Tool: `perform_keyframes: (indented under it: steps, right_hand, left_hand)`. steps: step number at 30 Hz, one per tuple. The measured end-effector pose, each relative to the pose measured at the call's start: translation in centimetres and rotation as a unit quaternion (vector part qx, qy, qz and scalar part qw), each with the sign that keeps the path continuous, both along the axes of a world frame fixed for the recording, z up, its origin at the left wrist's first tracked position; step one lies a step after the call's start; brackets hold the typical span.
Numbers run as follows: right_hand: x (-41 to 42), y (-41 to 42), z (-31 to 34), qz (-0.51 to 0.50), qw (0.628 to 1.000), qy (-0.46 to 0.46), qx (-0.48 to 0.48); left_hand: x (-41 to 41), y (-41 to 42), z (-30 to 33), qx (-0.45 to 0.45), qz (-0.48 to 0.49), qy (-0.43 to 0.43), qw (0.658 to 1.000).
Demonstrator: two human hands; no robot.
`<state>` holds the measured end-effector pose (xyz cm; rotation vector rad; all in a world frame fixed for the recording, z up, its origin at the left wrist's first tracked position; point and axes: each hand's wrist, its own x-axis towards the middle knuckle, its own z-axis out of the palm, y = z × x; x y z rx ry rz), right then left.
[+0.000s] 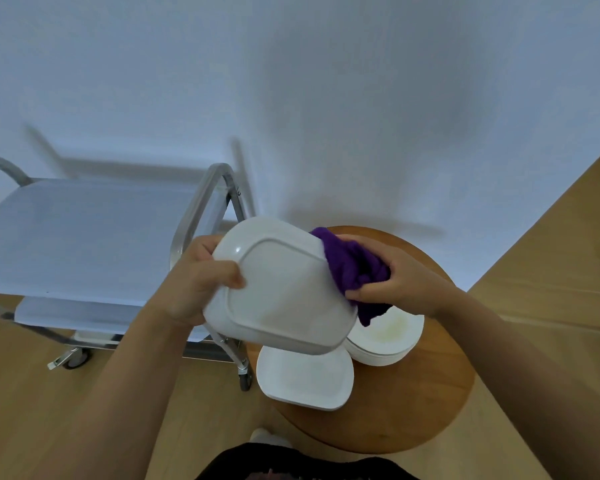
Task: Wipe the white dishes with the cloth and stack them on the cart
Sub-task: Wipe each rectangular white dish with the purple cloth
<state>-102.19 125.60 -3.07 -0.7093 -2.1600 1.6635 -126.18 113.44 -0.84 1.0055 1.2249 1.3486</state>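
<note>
white dish (284, 289): rounded-rectangular, glossy, underside up, tilted above the round wooden bench (430, 393) | left hand (194, 282) grip curls round its edge; right hand (406, 278) grip bunches purple cloth (350, 268) against its rim | progress: early, cart (84, 237) shelf bears no dishes; rectangular dish (305, 379) and round stack (388, 341) wait on bench

Round wooden table (413, 393) sits low and right of centre on a light wood floor (84, 410). A plain white wall (291, 81) rises behind the table, meeting the floor along a diagonal edge to the table's upper right. Just in front of the table's near edge, at the bottom of the view, is a dark garment (257, 459), with a pale rounded shape, maybe a foot, just above it; too blurred to tell.
</note>
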Motion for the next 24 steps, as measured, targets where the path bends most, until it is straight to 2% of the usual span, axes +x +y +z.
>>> perform_keyframes:
  steps: [3, 6, 9, 11, 14, 16, 18, 21, 24]
  right_hand:
    - [0.4, -0.4, -1.3, -0.094, 0.99, 0.069, -0.075]
    - [-0.1, -1.1, -2.3, -0.198, 0.957, 0.135, -0.165]
    - [-0.8, -1.8, -3.0, -0.297, 0.897, 0.194, -0.262]
    - [-1.8, -2.5, -3.1, -0.35, 0.859, 0.232, -0.292]
    - [-3.9, -3.4, -2.8, -0.424, 0.781, 0.319, -0.329]
    - [-4.0, -2.9, -2.2, -0.459, 0.757, 0.327, -0.33]
    - [-2.8, -1.8, -1.1, -0.445, 0.784, 0.299, -0.313]
    - [-1.1, -0.7, 0.5, -0.391, 0.852, 0.235, -0.256]
    - [-1.3, -0.5, 1.4, -0.35, 0.904, 0.178, -0.168]
  left_hand:
    - [0.9, 0.2, -0.2, 0.009, 0.04, -0.021, 0.999]
    - [1.8, 0.5, -0.9, 0.02, 0.099, -0.054, 0.993]
    - [2.4, 1.0, -1.3, 0.041, 0.133, -0.098, 0.985]
    - [3.7, 1.5, -1.6, 0.056, 0.133, -0.127, 0.981]
    - [6.3, 2.0, -2.3, 0.055, 0.133, -0.152, 0.978]
    - [6.6, 2.0, -2.4, 0.062, 0.101, -0.14, 0.983]
    - [5.3, 1.6, -2.0, 0.038, 0.017, -0.151, 0.988]
    - [3.4, 1.4, -1.3, -0.065, -0.075, -0.239, 0.966]
    - [4.5, 1.6, -1.8, -0.143, -0.058, -0.215, 0.964]
